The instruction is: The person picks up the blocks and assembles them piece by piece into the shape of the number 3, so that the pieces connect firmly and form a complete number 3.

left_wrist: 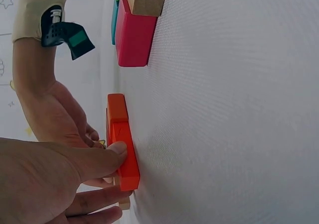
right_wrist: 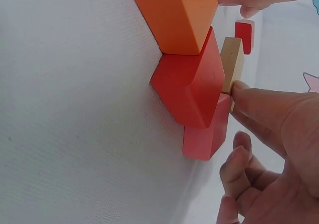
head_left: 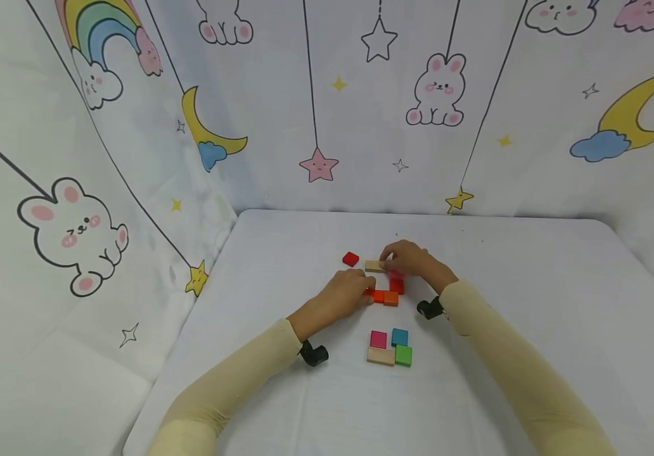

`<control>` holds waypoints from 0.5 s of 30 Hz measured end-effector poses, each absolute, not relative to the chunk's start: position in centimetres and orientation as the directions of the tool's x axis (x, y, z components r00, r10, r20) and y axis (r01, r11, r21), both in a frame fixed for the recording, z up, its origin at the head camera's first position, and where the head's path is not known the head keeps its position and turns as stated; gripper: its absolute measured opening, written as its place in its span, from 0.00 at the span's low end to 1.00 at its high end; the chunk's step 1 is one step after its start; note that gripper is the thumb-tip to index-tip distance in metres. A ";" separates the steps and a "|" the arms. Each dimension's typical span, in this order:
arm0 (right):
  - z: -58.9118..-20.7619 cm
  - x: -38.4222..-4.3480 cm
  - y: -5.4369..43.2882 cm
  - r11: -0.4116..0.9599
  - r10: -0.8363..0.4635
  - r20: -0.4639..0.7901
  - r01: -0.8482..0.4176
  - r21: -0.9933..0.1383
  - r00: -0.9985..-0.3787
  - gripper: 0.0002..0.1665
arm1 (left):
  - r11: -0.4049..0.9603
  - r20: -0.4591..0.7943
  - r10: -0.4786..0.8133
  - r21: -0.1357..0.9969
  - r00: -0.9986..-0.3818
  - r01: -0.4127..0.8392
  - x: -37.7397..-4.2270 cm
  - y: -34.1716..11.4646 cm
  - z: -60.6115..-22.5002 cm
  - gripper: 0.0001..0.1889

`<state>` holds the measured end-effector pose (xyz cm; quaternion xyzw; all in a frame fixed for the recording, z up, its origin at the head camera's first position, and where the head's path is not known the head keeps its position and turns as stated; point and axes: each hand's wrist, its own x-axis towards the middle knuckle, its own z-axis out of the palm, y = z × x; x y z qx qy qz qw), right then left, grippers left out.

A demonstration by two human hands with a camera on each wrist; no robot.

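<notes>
In the left wrist view, my left hand (head_left: 345,292) holds an orange-red block (left_wrist: 128,159), its thumb on one face and fingers at the far end. That block touches an orange block (head_left: 391,298) on its right. My right hand (head_left: 409,258) pinches the right end of a pale wooden block (head_left: 374,266) between thumb and finger. Below the right hand, a red block (right_wrist: 199,89) sits against the orange one. A pinkish-red block (right_wrist: 202,139) adjoins the red block and lies near the wooden block's end. Alone to the upper left sits another red block (head_left: 351,259).
Closer to me on the white table (head_left: 281,405), a separate cluster holds a pink block (head_left: 378,340), a blue block (head_left: 400,337), a green block (head_left: 403,355) and a wooden block (head_left: 381,356). A printed curtain (head_left: 361,126) hangs behind the table's far edge.
</notes>
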<state>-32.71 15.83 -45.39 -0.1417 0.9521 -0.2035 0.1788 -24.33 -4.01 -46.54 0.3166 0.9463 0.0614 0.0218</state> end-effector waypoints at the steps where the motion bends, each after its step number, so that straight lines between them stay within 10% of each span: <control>1: -45.4 -32.7 15.8 0.877 -0.345 -0.282 -0.199 -0.438 -0.895 0.15 | 0.792 -0.001 0.602 0.131 -0.799 0.596 -24.3 -4.0 -46.5 0.13; 15: -45.5 -32.3 16.0 0.879 -0.337 -0.285 -0.191 -0.438 -0.897 0.16 | 0.793 -0.007 0.600 0.137 -0.800 0.594 -24.2 -4.1 -46.4 0.14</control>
